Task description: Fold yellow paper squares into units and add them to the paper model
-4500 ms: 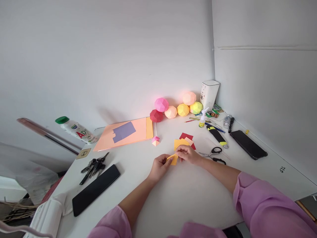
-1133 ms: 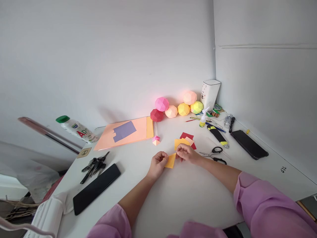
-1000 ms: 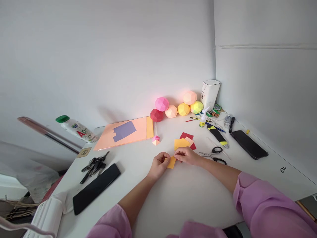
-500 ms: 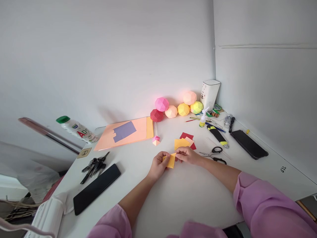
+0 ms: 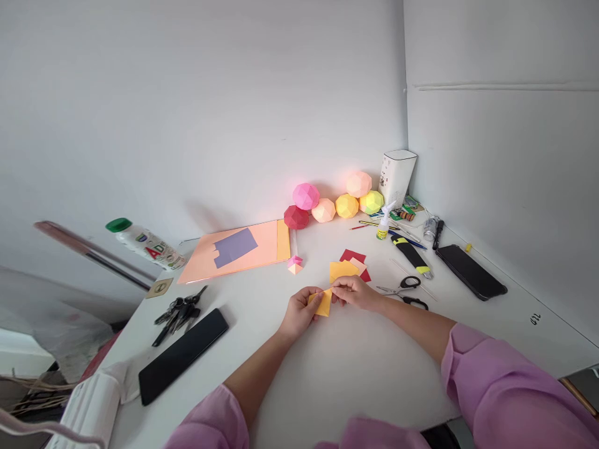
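A small orange-yellow piece of paper (image 5: 322,305) is held above the table between both hands. My left hand (image 5: 300,312) pinches it, thumb on top, from its left side. With closed fingertips my right hand (image 5: 352,292) grips its upper right corner. Just beyond the hands lie loose paper squares: an orange one (image 5: 343,270), a peach one (image 5: 358,266) and a red one (image 5: 352,255). A small folded pink and peach paper piece (image 5: 294,265) stands to their left.
Scissors (image 5: 403,291), a utility knife (image 5: 412,255) and a glue bottle (image 5: 382,227) lie or stand to the right. Faceted paper balls (image 5: 324,210) line the wall. Left are paper sheets (image 5: 262,249), keys (image 5: 180,313), a black phone (image 5: 183,357) and a tilted-looking bottle (image 5: 150,246).
Both hands stay in nearly the same place on the paper. The paper's upper right corner has shifted slightly under the right fingertips.
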`<state>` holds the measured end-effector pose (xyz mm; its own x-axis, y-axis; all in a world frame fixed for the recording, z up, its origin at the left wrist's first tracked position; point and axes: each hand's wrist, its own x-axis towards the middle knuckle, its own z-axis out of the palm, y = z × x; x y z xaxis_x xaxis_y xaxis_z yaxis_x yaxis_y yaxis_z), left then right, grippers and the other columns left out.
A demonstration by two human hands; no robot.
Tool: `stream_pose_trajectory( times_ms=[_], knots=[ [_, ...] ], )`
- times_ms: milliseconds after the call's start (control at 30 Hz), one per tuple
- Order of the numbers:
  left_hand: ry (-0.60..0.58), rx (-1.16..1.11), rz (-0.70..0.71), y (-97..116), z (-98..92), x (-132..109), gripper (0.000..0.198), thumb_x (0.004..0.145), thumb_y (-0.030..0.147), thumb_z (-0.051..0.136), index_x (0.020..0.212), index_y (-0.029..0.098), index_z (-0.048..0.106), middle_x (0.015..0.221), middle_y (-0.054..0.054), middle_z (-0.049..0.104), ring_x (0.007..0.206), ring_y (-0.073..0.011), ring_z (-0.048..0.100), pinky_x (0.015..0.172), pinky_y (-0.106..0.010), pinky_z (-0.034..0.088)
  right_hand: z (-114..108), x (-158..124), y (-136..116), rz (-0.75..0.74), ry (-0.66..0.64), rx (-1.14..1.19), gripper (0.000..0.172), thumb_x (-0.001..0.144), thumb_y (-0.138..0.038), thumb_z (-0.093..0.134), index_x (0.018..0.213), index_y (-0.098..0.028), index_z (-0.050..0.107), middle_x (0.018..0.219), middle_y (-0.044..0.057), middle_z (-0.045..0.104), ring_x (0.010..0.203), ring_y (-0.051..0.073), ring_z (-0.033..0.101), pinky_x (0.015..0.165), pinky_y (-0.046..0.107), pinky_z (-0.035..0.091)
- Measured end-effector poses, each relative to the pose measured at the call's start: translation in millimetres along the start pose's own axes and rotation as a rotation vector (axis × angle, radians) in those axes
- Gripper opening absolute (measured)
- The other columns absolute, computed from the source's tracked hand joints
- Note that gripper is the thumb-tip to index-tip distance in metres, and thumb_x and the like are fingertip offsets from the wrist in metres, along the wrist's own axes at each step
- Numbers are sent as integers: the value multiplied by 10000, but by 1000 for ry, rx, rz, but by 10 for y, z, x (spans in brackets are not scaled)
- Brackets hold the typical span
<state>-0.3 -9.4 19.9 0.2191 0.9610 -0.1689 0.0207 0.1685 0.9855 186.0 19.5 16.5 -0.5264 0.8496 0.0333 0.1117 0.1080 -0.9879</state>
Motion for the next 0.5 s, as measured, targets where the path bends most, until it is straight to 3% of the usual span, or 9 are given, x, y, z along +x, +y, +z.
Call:
stream_pose_trajectory(
  times_ms=[300, 500],
  knots=[
    [-41, 64, 58, -34, -12, -5, 264, 756, 419, 590, 777, 156, 575, 694, -1, 592, 584, -104, 511, 526, -211, 401, 4, 9, 11, -59, 8, -35, 227, 783, -361, 588, 781, -141, 647, 671, 11, 591, 544, 103, 534, 514, 221, 446],
    [-35, 141, 108, -62, -31, -1, 210, 760, 359, 576, 737, 150, 571, 663, 13, 540, 577, -94, 469, 531, -206, 362, -6, -5, -4, -62, -10, -103, 175, 785, -277, 566, 734, -129, 645, 642, 17, 593, 542, 107, 522, 502, 221, 414]
  ],
)
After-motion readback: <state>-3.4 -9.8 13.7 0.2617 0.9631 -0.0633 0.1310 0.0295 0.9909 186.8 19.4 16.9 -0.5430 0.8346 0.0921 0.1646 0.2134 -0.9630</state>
